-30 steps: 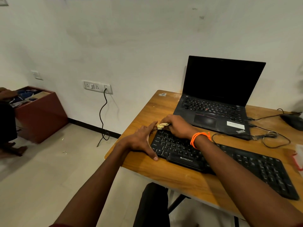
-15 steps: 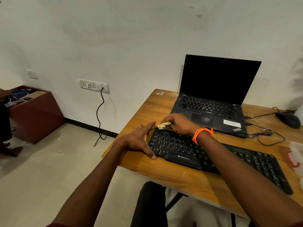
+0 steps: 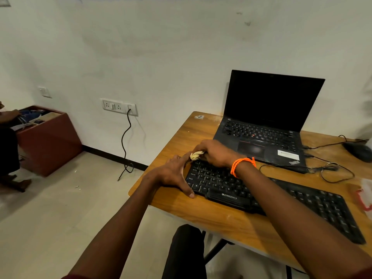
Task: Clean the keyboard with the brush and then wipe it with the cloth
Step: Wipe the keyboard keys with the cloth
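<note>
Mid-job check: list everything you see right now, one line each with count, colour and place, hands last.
keyboard: 1, black, near edge of table
cloth: 1, pale yellow, bunched at keyboard's far left corner
laptop: 1, black, open, screen dark, behind keyboard
mouse: 1, black, far right of table
cables: several, black, right of laptop
table: 1, wooden
wall socket: 1, white, with black cord hanging to the floor
cabinet: 1, red-brown, left against wall
wristband: 1, orange, right wrist
left hand: flat, braced on keyboard's left end
right hand: grips cloth on the keys
</note>
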